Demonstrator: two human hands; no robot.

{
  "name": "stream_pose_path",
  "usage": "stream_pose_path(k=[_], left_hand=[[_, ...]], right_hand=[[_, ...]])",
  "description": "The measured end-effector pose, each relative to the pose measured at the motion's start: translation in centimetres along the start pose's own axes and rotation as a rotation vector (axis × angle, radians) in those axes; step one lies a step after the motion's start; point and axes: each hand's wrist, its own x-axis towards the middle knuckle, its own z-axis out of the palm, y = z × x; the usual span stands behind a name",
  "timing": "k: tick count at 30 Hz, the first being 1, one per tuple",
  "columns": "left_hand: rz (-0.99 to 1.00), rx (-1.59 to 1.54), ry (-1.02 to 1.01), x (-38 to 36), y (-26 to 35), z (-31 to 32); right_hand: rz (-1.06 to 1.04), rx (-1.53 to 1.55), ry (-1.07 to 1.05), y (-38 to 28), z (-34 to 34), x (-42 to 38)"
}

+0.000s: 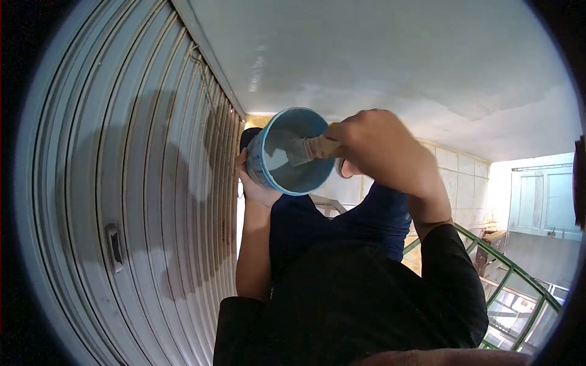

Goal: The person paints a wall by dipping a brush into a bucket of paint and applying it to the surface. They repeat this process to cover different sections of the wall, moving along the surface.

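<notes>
A round blue bucket is tilted with its mouth toward the camera, and pale liquid shows inside it. My left hand holds the bucket from its left side and underneath, fingers wrapped round the wall. Over the bucket's right rim comes my right hand, closed round the handle of a flat brush. The brush's bristles point down to the left, inside the bucket; whether they touch the liquid is hard to tell.
A ribbed metal shutter rises along the left. Ahead is a smooth pale wall. At the lower right runs a green metal railing, with light blue doors beyond. My legs are below the bucket.
</notes>
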Motion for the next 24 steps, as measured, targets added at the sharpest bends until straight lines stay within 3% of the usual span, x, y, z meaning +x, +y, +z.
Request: stream_pose_path(k=[1, 4, 13, 17, 19, 24], left_hand=[[0.006, 0.003, 0.001, -0.2, 0.2, -0.3], [0.007, -0.031, 0.021, -0.8, 0.6, -0.2], [-0.029, -0.026, -0.023, -0.9, 0.9, -1.2], [-0.056, 0.005, 0.047, -1.0, 0.7, -0.7], [-0.039, -0.006, -0.064, -0.8, 0.7, -0.5], [-0.044, 0.066, 0.058, -0.8, 0.6, -0.8]], right_hand=[[0.007, -0.178, -0.069, -0.7, 0.7, 0.7], [-0.024, -0.257, -0.131, -2.1, 2.8, 2.2], [-0.045, -0.263, -0.119, -2.9, 6.8, 4.8], [-0.057, -0.251, -0.151, -2.3, 6.7, 4.8], [-0.023, -0.205, -0.129, -1.4, 6.5, 4.4], [0.064, -0.14, -0.069, -1.0, 3.6, 3.5]])
